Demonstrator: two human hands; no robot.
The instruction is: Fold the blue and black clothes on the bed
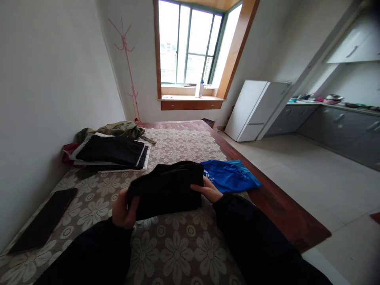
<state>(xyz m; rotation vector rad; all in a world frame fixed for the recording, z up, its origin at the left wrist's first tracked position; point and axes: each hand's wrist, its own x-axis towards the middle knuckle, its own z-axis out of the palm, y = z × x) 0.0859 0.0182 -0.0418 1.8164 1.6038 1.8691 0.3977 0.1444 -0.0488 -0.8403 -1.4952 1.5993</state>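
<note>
A folded black garment [168,188] is held just above a table covered with a floral lace cloth [178,245]. My left hand [124,209] grips its near left edge, thumb on top. Its right side is gripped by my right hand [209,189]. Both of my sleeves are black. A folded blue garment [230,176] lies on the cloth just beyond my right hand.
A stack of folded dark and white clothes [111,152] and an olive garment [118,128] lie at the far left by the wall. A black flat slab [44,219] lies near left. The table's wooden edge [285,213] runs along the right; a white fridge [255,109] stands beyond.
</note>
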